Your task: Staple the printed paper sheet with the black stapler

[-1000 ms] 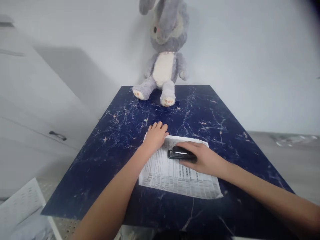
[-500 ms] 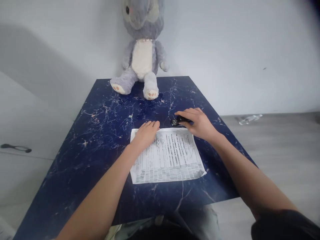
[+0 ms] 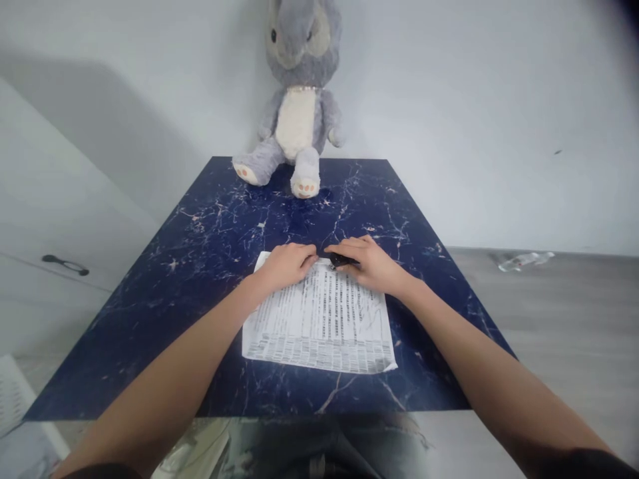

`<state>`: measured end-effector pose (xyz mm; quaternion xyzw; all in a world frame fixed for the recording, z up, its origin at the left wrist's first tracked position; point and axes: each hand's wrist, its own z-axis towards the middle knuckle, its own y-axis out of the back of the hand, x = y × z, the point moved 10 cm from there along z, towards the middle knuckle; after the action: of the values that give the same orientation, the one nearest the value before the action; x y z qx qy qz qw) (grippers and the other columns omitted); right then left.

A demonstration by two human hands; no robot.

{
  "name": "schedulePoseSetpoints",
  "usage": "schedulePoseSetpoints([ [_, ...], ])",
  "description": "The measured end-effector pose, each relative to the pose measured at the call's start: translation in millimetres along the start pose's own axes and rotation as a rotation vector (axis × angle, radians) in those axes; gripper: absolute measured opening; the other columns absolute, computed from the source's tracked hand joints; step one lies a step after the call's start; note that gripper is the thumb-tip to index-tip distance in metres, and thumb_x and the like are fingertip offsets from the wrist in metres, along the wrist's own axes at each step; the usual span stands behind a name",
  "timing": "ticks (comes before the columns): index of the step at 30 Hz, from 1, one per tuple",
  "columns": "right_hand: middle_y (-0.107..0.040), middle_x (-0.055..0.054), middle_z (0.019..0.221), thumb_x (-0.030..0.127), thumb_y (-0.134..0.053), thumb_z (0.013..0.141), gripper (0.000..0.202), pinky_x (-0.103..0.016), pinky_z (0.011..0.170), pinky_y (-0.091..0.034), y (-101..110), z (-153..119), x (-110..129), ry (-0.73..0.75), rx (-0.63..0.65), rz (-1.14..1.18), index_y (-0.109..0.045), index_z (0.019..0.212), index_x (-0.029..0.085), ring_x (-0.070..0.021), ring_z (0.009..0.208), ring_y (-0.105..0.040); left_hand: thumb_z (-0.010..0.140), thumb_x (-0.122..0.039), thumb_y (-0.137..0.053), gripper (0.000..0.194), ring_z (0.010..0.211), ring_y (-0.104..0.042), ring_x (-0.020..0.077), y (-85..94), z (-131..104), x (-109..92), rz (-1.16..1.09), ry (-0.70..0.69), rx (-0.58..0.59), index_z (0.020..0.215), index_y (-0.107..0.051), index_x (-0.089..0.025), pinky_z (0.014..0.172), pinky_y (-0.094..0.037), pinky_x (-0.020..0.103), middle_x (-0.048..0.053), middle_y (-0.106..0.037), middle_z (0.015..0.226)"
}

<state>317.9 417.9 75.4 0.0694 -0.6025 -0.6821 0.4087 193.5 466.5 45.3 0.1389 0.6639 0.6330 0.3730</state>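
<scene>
A printed sheet of paper point(image 3: 319, 326) lies on the dark blue marbled table point(image 3: 200, 219). My left hand point(image 3: 290, 263) is at the sheet's upper left, its fingers curled together over the far edge. Whether the fingers pinch the paper is hidden. In my right hand point(image 3: 367, 263) is a small black stapler point(image 3: 342, 260), its front end at the paper's far edge, close to my left fingertips. Part of the stapler is covered by my fingers.
A large grey plush toy point(image 3: 297, 126) sits at the table's far edge against the wall. On the floor to the right lies a clear plastic bottle point(image 3: 524, 261). A white basket point(image 3: 20, 399) stands at the lower left.
My right hand has moved left with the stapler, from beyond the sheet's far edge onto that edge. The left hand's fingers are more curled. The camera view has shifted slightly.
</scene>
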Motion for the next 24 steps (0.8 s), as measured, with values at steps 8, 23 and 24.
schedulePoseSetpoints([
  [8, -0.072, -0.008, 0.120, 0.041, -0.053, 0.106, 0.041, -0.044, 0.095, -0.042, -3, 3, 15, 0.047, 0.052, 0.091, -0.059, 0.144, 0.027, -0.0276, 0.112, -0.065, 0.103, -0.034, -0.045, 0.029, 0.073, -0.067, 0.0222, 0.3, -3, -2, -0.024, 0.005, 0.019, 0.094, -0.070, -0.023, 0.068, -0.045, 0.035, 0.008, -0.074, 0.084],
  [23, -0.075, -0.009, 0.110, 0.035, -0.027, 0.112, 0.046, -0.043, 0.088, -0.036, -10, 13, 22, -0.080, -0.036, -0.209, -0.069, 0.113, 0.019, -0.0260, 0.097, -0.062, 0.104, -0.036, -0.045, 0.030, 0.072, -0.067, 0.0246, -4.2, -3, -1, 0.035, -0.010, 0.010, 0.092, -0.069, -0.023, 0.067, -0.045, 0.036, 0.009, -0.072, 0.081],
  [24, -0.075, -0.010, 0.109, 0.034, -0.027, 0.112, 0.045, -0.043, 0.089, -0.036, -11, 13, 23, -0.074, -0.035, -0.236, -0.069, 0.112, 0.018, -0.0261, 0.096, -0.061, 0.104, -0.036, -0.044, 0.030, 0.071, -0.067, 0.0244, -3.9, -3, -1, 0.045, -0.014, 0.012, 0.092, -0.069, -0.022, 0.067, -0.045, 0.036, 0.008, -0.071, 0.080],
])
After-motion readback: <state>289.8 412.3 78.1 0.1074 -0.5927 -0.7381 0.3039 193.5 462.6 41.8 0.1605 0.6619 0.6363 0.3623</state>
